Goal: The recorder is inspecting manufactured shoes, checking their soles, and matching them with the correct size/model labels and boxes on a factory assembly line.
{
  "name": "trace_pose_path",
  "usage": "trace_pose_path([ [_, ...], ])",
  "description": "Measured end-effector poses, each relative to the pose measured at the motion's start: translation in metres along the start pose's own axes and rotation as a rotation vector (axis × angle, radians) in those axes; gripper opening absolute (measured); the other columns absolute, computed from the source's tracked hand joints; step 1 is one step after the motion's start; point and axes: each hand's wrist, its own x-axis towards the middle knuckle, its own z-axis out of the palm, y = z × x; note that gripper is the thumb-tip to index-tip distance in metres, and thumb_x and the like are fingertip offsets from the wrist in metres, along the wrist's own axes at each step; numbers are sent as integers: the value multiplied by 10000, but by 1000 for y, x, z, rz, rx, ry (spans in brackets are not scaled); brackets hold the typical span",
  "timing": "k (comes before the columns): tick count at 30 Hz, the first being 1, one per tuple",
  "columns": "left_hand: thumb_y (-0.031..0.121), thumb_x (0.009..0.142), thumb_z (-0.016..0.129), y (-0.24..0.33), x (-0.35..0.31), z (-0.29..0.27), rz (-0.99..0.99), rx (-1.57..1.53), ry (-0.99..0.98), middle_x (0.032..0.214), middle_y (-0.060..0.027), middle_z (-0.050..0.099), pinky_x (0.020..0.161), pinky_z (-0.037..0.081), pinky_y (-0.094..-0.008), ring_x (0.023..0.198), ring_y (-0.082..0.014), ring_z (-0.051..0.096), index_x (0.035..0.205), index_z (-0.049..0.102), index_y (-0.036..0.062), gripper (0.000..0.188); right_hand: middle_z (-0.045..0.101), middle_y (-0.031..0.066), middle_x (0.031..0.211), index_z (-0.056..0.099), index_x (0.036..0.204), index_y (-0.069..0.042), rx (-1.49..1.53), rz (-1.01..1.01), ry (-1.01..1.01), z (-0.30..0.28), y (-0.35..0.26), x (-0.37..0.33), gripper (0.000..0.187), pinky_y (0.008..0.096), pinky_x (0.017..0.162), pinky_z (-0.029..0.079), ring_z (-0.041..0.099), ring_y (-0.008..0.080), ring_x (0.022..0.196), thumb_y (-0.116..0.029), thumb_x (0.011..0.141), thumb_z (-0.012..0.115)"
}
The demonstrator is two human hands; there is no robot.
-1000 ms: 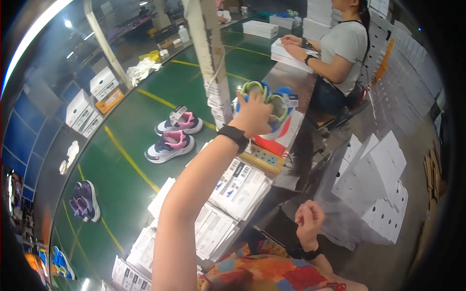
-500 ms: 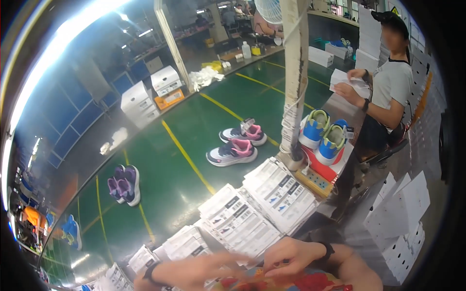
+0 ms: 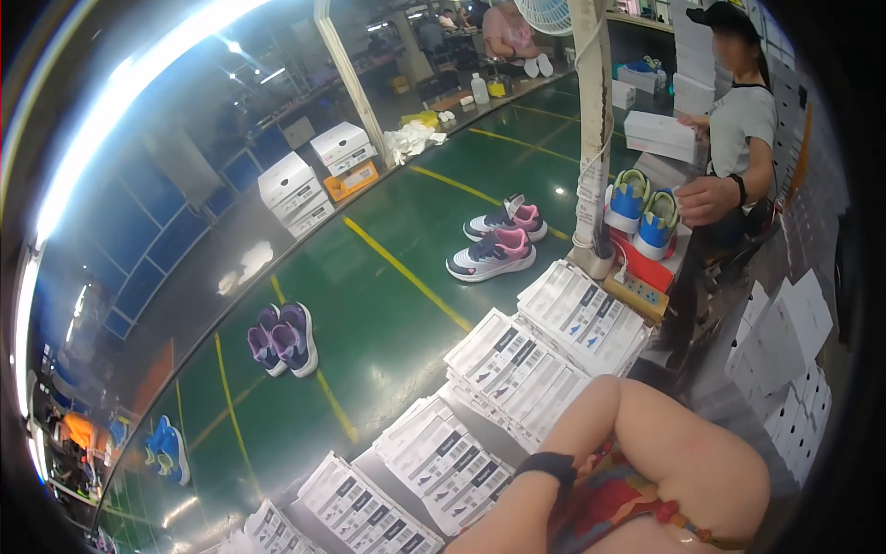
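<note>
Seeing bent arms (image 3: 688, 420) low over a multicoloured garment (image 3: 618, 503), just off the near edge of the green table (image 3: 388, 369). Can't make out left hand or right hand clearly, so can't tell finger opening or any hold. Nearest to arms: stacks of white labelled sheets (image 3: 517, 369), in a row along the near edge. Farther right on same edge: socket strip (image 3: 635, 297) near foot of post (image 3: 592, 148), then blue shoes (image 3: 658, 226) on a red box (image 3: 643, 270), co-worker's hand (image 3: 709, 200) just beside. Farther in, mid-table: navy-and-pink sneakers (image 3: 494, 256); toward left end, purple sneakers (image 3: 293, 340). Past far edge: white shoeboxes (image 3: 293, 189), stacked.
</note>
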Motion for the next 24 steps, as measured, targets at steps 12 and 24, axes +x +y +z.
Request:
trace_pose_path([
  [12, 201, 877, 668, 9, -34, 29, 6, 64, 578, 552, -65, 556, 861, 521, -542, 493, -187, 568, 670, 655, 20, 275, 651, 272, 1033, 569, 1154, 67, 241, 94, -385, 43, 54, 56, 357, 438, 844, 483, 631, 372, 960, -234, 964, 602],
  [24, 163, 864, 674, 6, -16, 13, -49, 114, 359, 569, -81, 571, 891, 513, -527, 528, -210, 605, 691, 663, 5, 235, 606, 319, 1074, 572, 1176, 74, 300, -205, -160, 40, 39, 41, 318, 447, 937, 428, 568, 383, 1073, -163, 963, 581],
])
